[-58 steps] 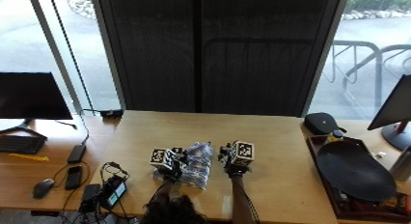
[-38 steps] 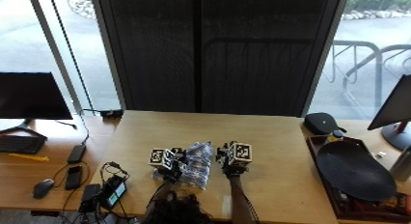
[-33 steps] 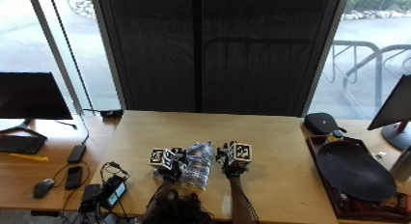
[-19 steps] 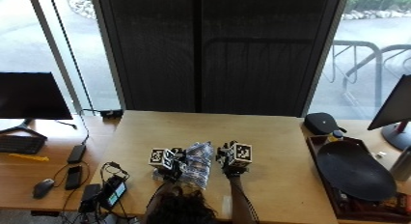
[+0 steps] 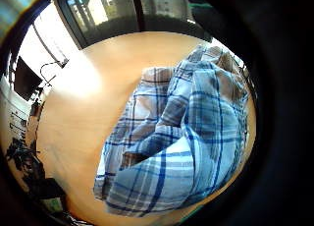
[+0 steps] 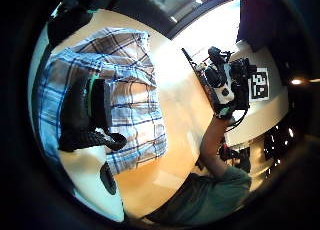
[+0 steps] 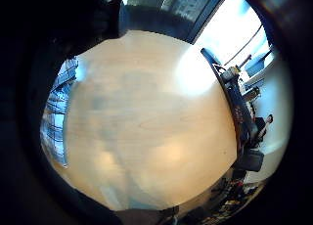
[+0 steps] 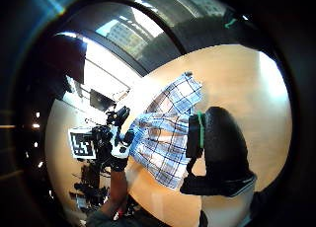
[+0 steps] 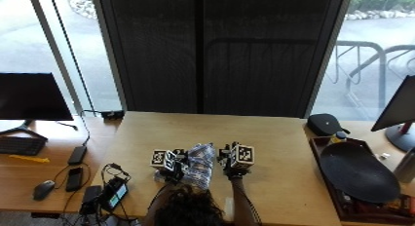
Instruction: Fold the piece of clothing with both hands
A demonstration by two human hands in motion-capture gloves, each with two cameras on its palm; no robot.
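Note:
A blue and white plaid piece of clothing (image 9: 198, 165) lies bunched on the wooden table (image 9: 272, 138) between my two hands. My left hand (image 9: 167, 161) hovers at its left edge, and the crumpled cloth (image 5: 171, 142) fills much of that palm's view. The left thumb (image 6: 82, 115) shows over the cloth (image 6: 132, 97) without pinching it. My right hand (image 9: 237, 159) stands just right of the cloth, apart from it, its thumb (image 8: 217, 148) relaxed beside the plaid (image 8: 165, 131). The right little finger side view shows mostly bare table (image 7: 156, 117), with the cloth (image 7: 56, 107) at the rim.
A black tray with a dark oval lid (image 9: 356, 172) stands on the right side. A monitor (image 9: 29, 97), keyboard, mouse (image 9: 43, 189) and phones (image 9: 74, 176) sit on the desk to the left. A cabled device (image 9: 113, 192) lies near the table's front left corner.

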